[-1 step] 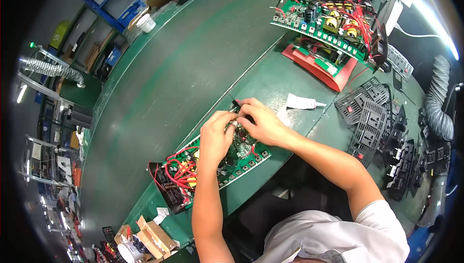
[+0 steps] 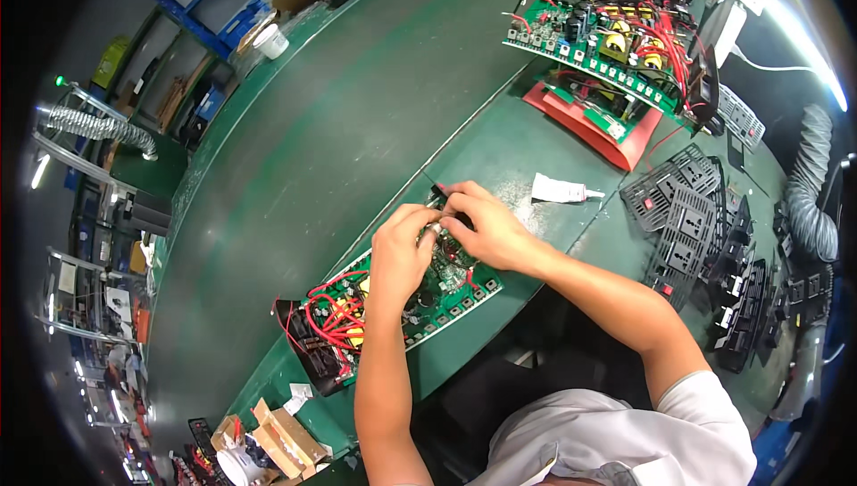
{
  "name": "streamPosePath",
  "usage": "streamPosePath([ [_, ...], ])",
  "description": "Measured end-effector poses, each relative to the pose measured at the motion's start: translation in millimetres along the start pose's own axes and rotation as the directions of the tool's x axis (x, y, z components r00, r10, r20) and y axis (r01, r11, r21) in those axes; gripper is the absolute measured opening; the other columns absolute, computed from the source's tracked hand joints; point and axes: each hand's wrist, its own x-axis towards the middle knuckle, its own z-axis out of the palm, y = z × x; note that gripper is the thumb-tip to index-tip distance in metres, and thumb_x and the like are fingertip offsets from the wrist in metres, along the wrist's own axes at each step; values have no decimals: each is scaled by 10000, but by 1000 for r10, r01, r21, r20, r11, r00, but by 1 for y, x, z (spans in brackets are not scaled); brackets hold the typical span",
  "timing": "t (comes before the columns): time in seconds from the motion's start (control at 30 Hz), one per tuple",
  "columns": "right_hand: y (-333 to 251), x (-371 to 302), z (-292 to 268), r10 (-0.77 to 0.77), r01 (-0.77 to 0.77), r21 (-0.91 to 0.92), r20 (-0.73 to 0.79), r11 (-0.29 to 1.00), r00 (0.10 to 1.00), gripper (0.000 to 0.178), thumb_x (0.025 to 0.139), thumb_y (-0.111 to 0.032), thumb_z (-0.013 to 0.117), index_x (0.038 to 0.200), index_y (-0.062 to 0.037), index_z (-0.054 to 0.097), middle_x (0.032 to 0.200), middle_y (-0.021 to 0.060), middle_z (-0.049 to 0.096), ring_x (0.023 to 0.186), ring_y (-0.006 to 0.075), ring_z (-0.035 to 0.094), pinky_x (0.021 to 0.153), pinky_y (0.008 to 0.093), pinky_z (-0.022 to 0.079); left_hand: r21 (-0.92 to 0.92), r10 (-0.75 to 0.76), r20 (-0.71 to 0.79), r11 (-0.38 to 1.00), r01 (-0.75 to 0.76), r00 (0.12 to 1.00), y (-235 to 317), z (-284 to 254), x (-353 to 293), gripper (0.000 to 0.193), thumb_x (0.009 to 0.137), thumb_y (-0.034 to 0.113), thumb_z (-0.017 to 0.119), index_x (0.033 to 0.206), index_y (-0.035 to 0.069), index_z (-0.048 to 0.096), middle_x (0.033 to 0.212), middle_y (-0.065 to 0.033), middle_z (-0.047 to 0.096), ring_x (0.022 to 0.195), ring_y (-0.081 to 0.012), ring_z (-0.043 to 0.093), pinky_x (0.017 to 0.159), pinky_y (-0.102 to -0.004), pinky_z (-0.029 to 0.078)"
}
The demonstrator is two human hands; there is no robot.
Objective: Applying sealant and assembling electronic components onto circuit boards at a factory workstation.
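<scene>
A green circuit board (image 2: 457,309) with red wires, yellow-wrapped parts and a black end panel (image 2: 308,348) lies slantwise on the green bench before me. My left hand (image 2: 399,249) reaches over the middle of the board, its fingers curled and pinched near the far edge. Close against it, my right hand (image 2: 486,229) comes in from the right with thumb and fingers pinched together. The fingertips of both hands meet just above the board's upper right end. Whatever they pinch is too small and covered to make out. A dark wire end with a bit of red (image 2: 439,190) shows beside the right fingertips.
A white tube (image 2: 562,190) lies right of my hands. Farther right, wired circuit boards (image 2: 607,49) sit on a red holder (image 2: 594,129). Black slotted panels (image 2: 683,227) are piled beside a grey flexible duct (image 2: 811,187). An open cardboard box (image 2: 287,441) sits at lower left.
</scene>
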Motion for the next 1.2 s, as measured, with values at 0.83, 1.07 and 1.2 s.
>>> streamPosePath([
  [0.83, -2, 1, 3, 30, -30, 12, 34, 999, 999, 207, 944, -193, 639, 1021, -1, 628, 1222, 194, 559, 1085, 386, 597, 932, 453, 491, 98, 212, 93, 970, -221, 973, -6, -9, 11, 168, 799, -15, 676, 963, -20, 709, 1010, -169, 688, 985, -395, 654, 904, -452, 514],
  [1.07, -4, 0, 3, 44, -45, 23, 41, 999, 998, 192, 953, -191, 641, 1023, -14, 621, 1265, 192, 552, 1121, 380, 589, 955, 436, 485, 5, 66, 125, 998, -67, 990, -3, -11, 4, 161, 846, 1, 660, 1002, -9, 698, 1006, -166, 680, 885, -392, 664, 780, -449, 526],
  [1.2, -6, 1, 3, 55, -57, 34, 52, 998, 997, 181, 953, -188, 640, 1019, -21, 621, 1267, 190, 555, 1115, 378, 592, 955, 434, 487, 0, 76, 91, 997, -76, 993, -5, -11, 4, 165, 842, 8, 675, 1005, -2, 701, 996, -165, 677, 867, -384, 666, 762, -449, 523],
])
